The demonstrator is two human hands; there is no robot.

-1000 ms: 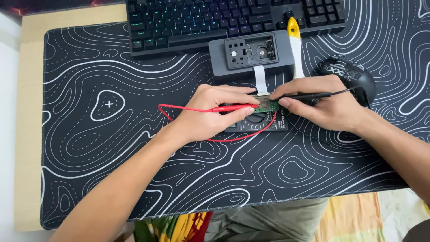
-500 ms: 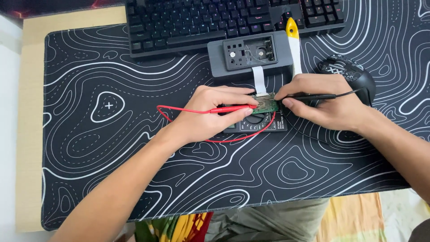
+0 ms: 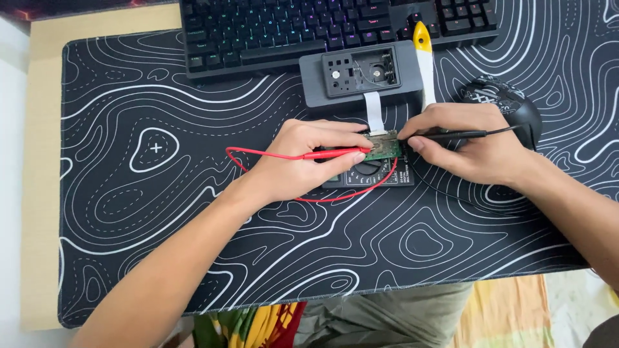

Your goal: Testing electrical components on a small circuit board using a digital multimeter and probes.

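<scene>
Black contour-patterned desk mat [image 3: 193, 212]: left hand [image 3: 303, 158] pinches red probe [image 3: 332, 154], right hand [image 3: 474, 148] pinches black probe [image 3: 448, 136], tips converging lengthwise on small green circuit board [image 3: 385, 145] between them.

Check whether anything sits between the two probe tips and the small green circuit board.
Nothing visible does. The red probe in the left hand and the black probe in the right hand both reach the green circuit board.

Bright, even daylight, seemingly from the left, where the pale strip beside the desk mat [image 3: 193, 258] washes out. Soft, short shadows under both forearms. No harsh glare. Sharp focus at centre; slight softness and mild bending toward the corners. Keyboard [image 3: 322, 26] backlight faintly visible.
</scene>
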